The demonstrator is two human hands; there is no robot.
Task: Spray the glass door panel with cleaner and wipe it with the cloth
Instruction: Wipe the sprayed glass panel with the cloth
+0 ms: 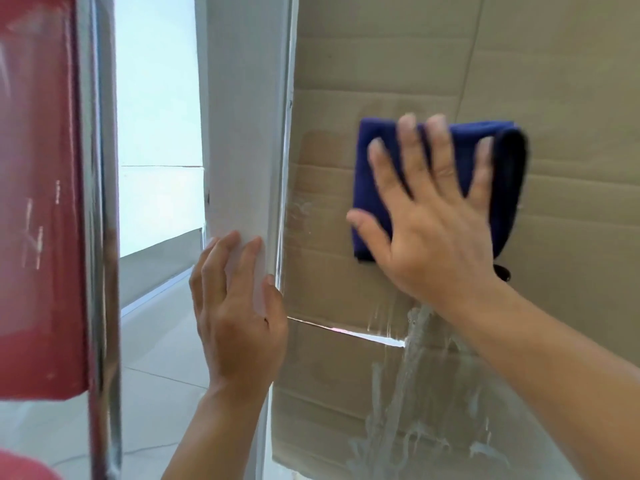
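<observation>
The glass door panel (346, 299) fills the right half of the view, with brown cardboard seen behind it. White cleaner foam runs down the glass low in the panel, below my right forearm. My right hand (429, 216) lies flat with fingers spread and presses a folded blue cloth (381, 143) against the glass. My left hand (239, 306) rests with straight fingers on the white door frame (242, 133), thumb at the frame's edge beside the glass. No spray bottle is in view.
A chrome vertical bar (100, 237) and a red panel (38, 237) stand close at the left. Between them and the frame a pale tiled floor (156, 358) and a bright opening show.
</observation>
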